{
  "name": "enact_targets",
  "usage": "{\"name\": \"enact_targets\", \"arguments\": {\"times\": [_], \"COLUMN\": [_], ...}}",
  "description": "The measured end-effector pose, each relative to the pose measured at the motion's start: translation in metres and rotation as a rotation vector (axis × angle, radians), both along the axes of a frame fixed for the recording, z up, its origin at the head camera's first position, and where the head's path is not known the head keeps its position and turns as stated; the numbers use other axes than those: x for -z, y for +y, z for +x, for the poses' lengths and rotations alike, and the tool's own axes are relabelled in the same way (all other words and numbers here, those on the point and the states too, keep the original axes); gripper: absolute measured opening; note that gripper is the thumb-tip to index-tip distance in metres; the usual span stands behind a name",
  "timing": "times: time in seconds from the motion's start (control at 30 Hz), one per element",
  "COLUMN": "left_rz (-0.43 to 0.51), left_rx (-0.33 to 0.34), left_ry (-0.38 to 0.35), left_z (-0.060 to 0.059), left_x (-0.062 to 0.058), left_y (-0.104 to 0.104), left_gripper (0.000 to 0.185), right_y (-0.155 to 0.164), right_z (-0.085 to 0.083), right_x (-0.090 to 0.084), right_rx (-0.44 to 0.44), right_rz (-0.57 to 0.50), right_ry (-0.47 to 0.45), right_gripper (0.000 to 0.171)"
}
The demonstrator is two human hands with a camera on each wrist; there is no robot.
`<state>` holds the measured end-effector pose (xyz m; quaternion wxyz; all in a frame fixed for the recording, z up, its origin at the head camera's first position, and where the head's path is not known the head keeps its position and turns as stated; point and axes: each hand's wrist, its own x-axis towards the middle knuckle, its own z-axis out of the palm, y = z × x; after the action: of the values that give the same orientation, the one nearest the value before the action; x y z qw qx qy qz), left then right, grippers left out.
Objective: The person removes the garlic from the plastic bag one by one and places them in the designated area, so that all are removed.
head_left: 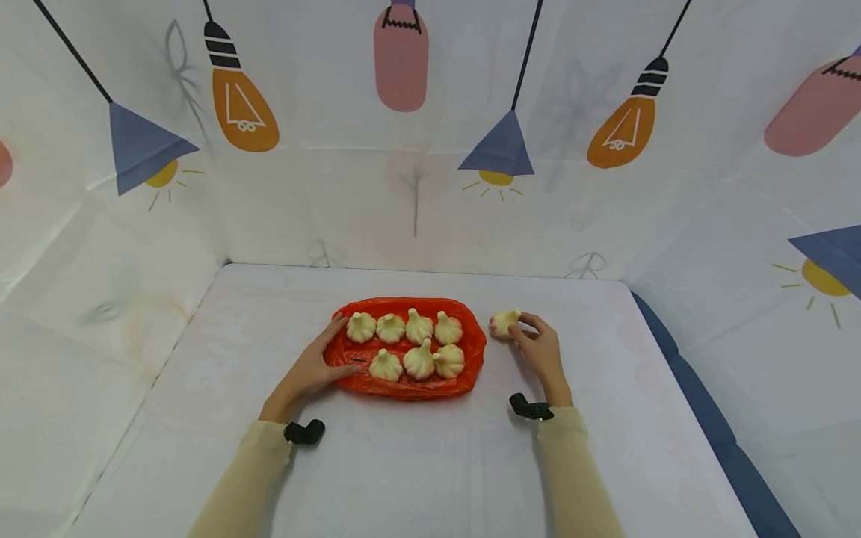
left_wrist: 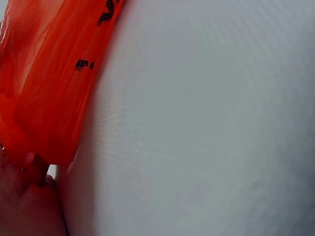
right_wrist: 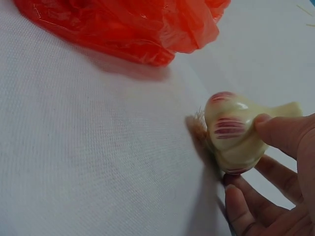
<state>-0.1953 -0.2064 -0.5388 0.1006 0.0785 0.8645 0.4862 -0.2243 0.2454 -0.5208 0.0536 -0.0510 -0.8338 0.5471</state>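
Head view showed the right hand (head_left: 541,351) pinching a garlic bulb (head_left: 504,322) just off the right end of an orange plastic bag (head_left: 471,359) on the white table (head_left: 417,463). Seven more garlic bulbs (head_left: 417,344) lay on the bag in two rows. The left hand (head_left: 312,366) rested flat, fingers straight, on the bag's left edge. Nothing lay between the held bulb and the bag. Walls printed with lamps (head_left: 242,104) enclosed the table.
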Motion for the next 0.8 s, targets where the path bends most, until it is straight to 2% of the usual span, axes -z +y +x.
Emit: {"name": "enact_targets", "arguments": {"times": [0.23,0.53,0.8], "left_rz": [0.000,0.003,-0.004], "left_rx": [0.004,-0.001,0.003], "left_ry": [0.020,-0.001,0.000], "left_z": [-0.0002,0.0019,-0.0017], "left_x": [0.0010,0.0003,-0.0007], "left_y": [0.0001,0.0002,0.0006], "left_gripper": [0.108,0.108,0.109], "right_y": [-0.0024,-0.0022,-0.0012], "right_z": [-0.0008,0.0019,-0.0036], "right_x": [0.0010,0.0021,-0.0060], "right_rx": [0.017,0.008,0.023], "right_rz": [0.012,-0.033,-0.017], "right_ry": [0.002,-0.011,0.021], "right_gripper": [0.043,0.045,0.065]}}
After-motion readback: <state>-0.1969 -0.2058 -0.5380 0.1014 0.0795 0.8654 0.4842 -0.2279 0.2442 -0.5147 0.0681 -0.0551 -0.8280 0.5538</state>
